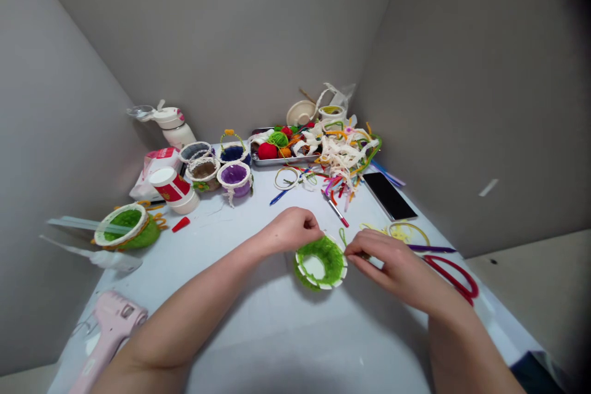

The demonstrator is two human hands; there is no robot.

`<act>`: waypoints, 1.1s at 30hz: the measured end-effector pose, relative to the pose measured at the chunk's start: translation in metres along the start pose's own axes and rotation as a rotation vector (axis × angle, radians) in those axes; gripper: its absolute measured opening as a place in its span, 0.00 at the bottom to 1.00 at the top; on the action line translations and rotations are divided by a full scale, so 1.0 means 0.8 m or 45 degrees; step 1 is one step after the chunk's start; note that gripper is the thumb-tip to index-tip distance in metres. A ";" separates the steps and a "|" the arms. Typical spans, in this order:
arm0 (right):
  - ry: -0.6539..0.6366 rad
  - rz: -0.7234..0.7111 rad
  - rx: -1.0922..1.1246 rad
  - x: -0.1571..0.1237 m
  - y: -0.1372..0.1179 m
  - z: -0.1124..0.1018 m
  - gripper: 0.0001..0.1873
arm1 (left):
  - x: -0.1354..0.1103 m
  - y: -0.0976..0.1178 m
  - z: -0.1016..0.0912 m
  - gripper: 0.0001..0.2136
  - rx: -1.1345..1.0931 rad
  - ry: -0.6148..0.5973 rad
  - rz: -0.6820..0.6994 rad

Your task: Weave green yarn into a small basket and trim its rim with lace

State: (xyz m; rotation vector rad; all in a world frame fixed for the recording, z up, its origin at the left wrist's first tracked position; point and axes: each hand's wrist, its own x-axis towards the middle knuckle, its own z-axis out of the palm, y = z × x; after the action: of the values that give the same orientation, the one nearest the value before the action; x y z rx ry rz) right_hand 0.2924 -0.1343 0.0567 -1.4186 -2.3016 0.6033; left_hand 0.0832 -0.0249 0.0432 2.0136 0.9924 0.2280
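Observation:
In the head view, a small round basket [329, 258] of green yarn with a white notched rim stands on the table in front of me. My left hand [298, 228] is closed, its fingertips pinching the basket's far left rim. At the basket's right side, my right hand [385, 255] pinches a strand of green yarn [342, 235], which rises in a small loop beside the rim. Something narrow and pale shows under the right fingers, but I cannot make out what it is.
Red-handled scissors [455, 277], a phone [390, 196] and pens lie to the right. Yarn scraps [346, 151] and a tray [286, 161] of yarn balls are at the back. Finished baskets [234, 178], a paper cup [173, 189] and a pink glue gun [111, 326] occupy the left.

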 end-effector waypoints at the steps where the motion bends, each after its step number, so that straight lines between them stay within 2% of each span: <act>1: -0.006 0.011 0.003 -0.001 0.001 0.000 0.08 | 0.000 0.000 0.000 0.09 -0.003 -0.004 -0.008; 8: -0.075 0.080 0.104 0.001 0.013 0.006 0.09 | -0.003 0.000 -0.006 0.08 0.010 -0.071 -0.049; 14: -0.063 0.160 0.365 0.018 0.028 0.027 0.10 | -0.009 0.003 -0.017 0.08 0.106 -0.204 -0.016; 20: -0.026 0.176 0.461 0.027 0.030 0.037 0.11 | -0.004 0.010 0.002 0.12 -0.151 -0.130 0.123; 25: -0.054 0.218 0.434 0.024 0.034 0.034 0.11 | 0.000 0.007 0.017 0.10 -0.189 -0.091 0.050; 29: -0.094 0.211 0.394 0.018 0.034 0.022 0.11 | 0.001 0.004 0.016 0.09 -0.157 -0.043 0.021; 33: -0.059 0.152 0.311 0.010 0.029 0.008 0.11 | 0.000 0.004 0.015 0.08 -0.128 -0.015 0.007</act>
State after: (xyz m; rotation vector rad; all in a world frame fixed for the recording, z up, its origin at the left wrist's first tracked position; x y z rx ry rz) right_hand 0.3029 -0.1191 0.0395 -1.4429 -2.1023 0.9278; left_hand 0.0911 -0.0330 0.0387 1.9249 0.9497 0.2635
